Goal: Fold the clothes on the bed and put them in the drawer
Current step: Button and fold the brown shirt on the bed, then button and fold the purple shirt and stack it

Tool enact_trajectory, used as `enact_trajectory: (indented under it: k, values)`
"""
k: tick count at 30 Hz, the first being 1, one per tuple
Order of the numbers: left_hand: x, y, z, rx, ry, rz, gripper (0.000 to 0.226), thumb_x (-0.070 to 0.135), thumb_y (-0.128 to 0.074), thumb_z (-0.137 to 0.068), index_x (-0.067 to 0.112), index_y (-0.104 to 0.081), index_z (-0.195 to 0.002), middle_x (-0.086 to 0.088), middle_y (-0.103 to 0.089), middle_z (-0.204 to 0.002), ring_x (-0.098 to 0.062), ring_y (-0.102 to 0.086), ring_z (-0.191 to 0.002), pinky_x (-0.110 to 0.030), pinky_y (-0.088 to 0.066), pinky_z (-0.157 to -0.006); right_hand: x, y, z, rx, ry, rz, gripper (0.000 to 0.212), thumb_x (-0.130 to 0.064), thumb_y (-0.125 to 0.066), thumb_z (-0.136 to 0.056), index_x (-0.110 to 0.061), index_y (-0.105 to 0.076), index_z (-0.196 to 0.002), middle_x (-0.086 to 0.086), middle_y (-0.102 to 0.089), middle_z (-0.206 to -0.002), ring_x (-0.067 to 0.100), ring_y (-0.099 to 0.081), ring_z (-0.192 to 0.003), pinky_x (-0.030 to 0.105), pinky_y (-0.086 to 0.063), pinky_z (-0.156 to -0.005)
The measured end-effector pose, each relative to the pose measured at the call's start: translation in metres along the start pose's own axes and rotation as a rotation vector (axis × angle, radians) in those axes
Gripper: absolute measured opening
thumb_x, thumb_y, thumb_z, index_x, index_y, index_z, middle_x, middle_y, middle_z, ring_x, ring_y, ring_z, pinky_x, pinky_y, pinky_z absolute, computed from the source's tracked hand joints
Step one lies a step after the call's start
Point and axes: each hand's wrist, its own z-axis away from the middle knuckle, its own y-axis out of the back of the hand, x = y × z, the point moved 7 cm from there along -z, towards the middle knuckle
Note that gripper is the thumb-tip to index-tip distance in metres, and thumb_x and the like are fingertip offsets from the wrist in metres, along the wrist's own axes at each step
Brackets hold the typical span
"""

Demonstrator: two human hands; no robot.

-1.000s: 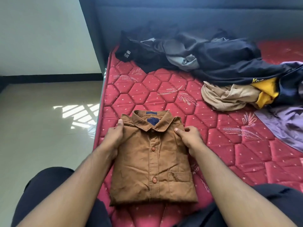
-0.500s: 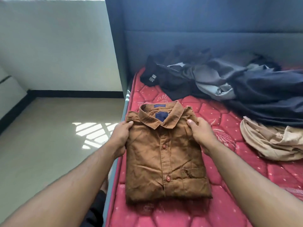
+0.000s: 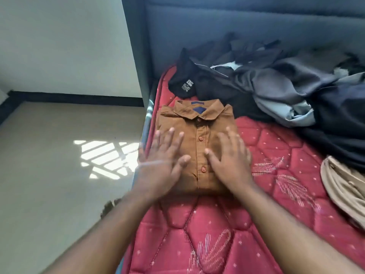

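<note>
The bed [image 3: 227, 244], its red quilted mattress bare in the foreground, carries everything here: a heap of unfolded dark and grey clothes [image 3: 276, 86] sprawls along the blue headboard [image 3: 246, 32], a tan garment [image 3: 343, 186] lies at the right edge, and the folded brown shirt [image 3: 197, 123] sits at the mattress's left edge, collar toward the headboard and just beside the dark heap. Both hands lie flat on the shirt's front, on either side of the button placket: the left hand [image 3: 162, 161] over its left half and the right hand [image 3: 229, 161] over its right, fingers straight and spread, so neither grip holds anything; they press or smooth. No drawer is in view. The shirt looks light, soft and limp, a woven cotton that will likely sag and lose its fold if lifted by one edge, so it seems best taken from beneath along both long sides, palms supporting the fold. Half a second earlier both hands pinched the shirt at the shoulders near the collar; now they have let go and flattened onto the chest, and the shirt lies further up the bed, closer to the dark pile.
</note>
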Motion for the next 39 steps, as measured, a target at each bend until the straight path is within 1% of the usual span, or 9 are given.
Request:
enact_trajectory:
  k: [3, 6, 9, 13, 19, 25, 28, 34, 39]
  values:
    - [0.001, -0.043, 0.028, -0.150, -0.030, -0.157, 0.073, 0.075, 0.006, -0.079, 0.052, 0.017, -0.148, 0.024, 0.025, -0.156, -0.015, 0.016, -0.151, -0.061, 0.006, -0.118, 0.008, -0.035, 0.044, -0.184, 0.051, 0.158, 0.076, -0.070, -0.006, -0.086, -0.037, -0.022, -0.152, -0.005, -0.013, -0.163, 0.023, -0.012, -0.150, 0.051, -0.011, -0.119]
    - [0.011, -0.033, 0.031, -0.068, 0.029, -0.433, 0.064, 0.062, -0.006, -0.097, 0.040, 0.010, -0.154, 0.009, 0.014, -0.164, -0.029, 0.015, -0.151, -0.070, 0.015, -0.109, 0.033, -0.029, 0.058, -0.251, -0.034, 0.105, 0.068, -0.067, -0.025, -0.094, -0.039, -0.013, -0.154, -0.001, 0.001, -0.165, 0.025, -0.003, -0.151, 0.049, -0.007, -0.120]
    - [0.066, -0.042, 0.075, -0.058, -0.120, -0.473, 0.062, 0.048, -0.029, -0.102, 0.033, -0.006, -0.158, 0.003, 0.006, -0.166, -0.033, 0.014, -0.151, -0.071, 0.019, -0.106, 0.060, -0.023, 0.108, -0.381, 0.065, 0.166, 0.073, -0.069, -0.030, -0.093, -0.042, 0.002, -0.154, -0.004, 0.011, -0.164, 0.023, 0.003, -0.151, 0.046, 0.000, -0.121]
    - [0.121, -0.109, 0.165, -0.328, -0.055, -0.328, 0.071, 0.060, -0.023, -0.100, 0.028, 0.003, -0.158, 0.002, 0.011, -0.166, -0.031, 0.014, -0.151, -0.070, 0.006, -0.113, 0.129, 0.015, 0.195, -0.531, 0.062, 0.266, 0.073, -0.072, -0.026, -0.092, -0.047, 0.009, -0.151, -0.009, 0.014, -0.163, 0.020, 0.010, -0.151, 0.053, 0.004, -0.118]
    - [0.223, -0.152, 0.203, -0.380, 0.015, -0.270, 0.088, 0.078, -0.021, -0.089, 0.029, 0.009, -0.157, -0.008, 0.018, -0.164, -0.046, 0.016, -0.147, -0.077, 0.002, -0.106, 0.240, 0.098, 0.273, -0.683, -0.140, 0.329, 0.084, -0.065, -0.052, -0.087, -0.047, -0.002, -0.152, -0.008, 0.007, -0.164, 0.029, -0.002, -0.151, 0.068, -0.004, -0.114]
    - [0.382, -0.214, 0.194, -0.495, -0.127, -0.298, 0.084, 0.077, -0.025, -0.090, 0.036, 0.005, -0.156, -0.011, 0.016, -0.164, -0.054, 0.011, -0.145, -0.077, -0.002, -0.107, 0.380, 0.159, 0.307, -0.456, -0.398, 0.291, 0.073, -0.060, -0.046, -0.092, -0.042, -0.011, -0.154, 0.002, 0.004, -0.165, 0.033, 0.004, -0.150, 0.070, 0.007, -0.111]
    - [0.438, -0.237, 0.166, -0.435, -0.237, -0.303, 0.082, 0.074, -0.025, -0.092, 0.035, 0.008, -0.156, -0.009, 0.019, -0.164, -0.043, 0.017, -0.148, -0.079, 0.000, -0.107, 0.439, 0.180, 0.302, -0.224, -0.480, 0.302, 0.071, -0.064, -0.037, -0.094, -0.040, -0.008, -0.154, -0.002, 0.010, -0.164, 0.032, 0.010, -0.150, 0.073, 0.006, -0.109]
    - [0.468, -0.283, 0.144, -0.319, -0.375, -0.303, 0.081, 0.086, -0.003, -0.078, 0.051, 0.030, -0.143, 0.002, 0.047, -0.148, -0.028, 0.036, -0.143, -0.072, 0.023, -0.100, 0.508, 0.179, 0.280, 0.093, -0.446, 0.454, 0.072, -0.077, -0.019, -0.088, -0.046, -0.013, -0.152, -0.007, -0.018, -0.161, 0.030, -0.036, -0.127, 0.052, -0.033, -0.095]
    - [0.459, -0.294, 0.135, -0.415, -0.361, -0.158, 0.087, 0.086, -0.026, -0.080, 0.057, 0.036, -0.134, 0.005, 0.039, -0.156, -0.020, 0.037, -0.143, -0.061, 0.036, -0.093, 0.494, 0.170, 0.260, -0.083, -0.541, 0.378, 0.055, -0.053, -0.038, -0.097, -0.030, -0.034, -0.147, 0.006, -0.040, -0.140, 0.038, -0.045, -0.117, 0.050, -0.041, -0.094]
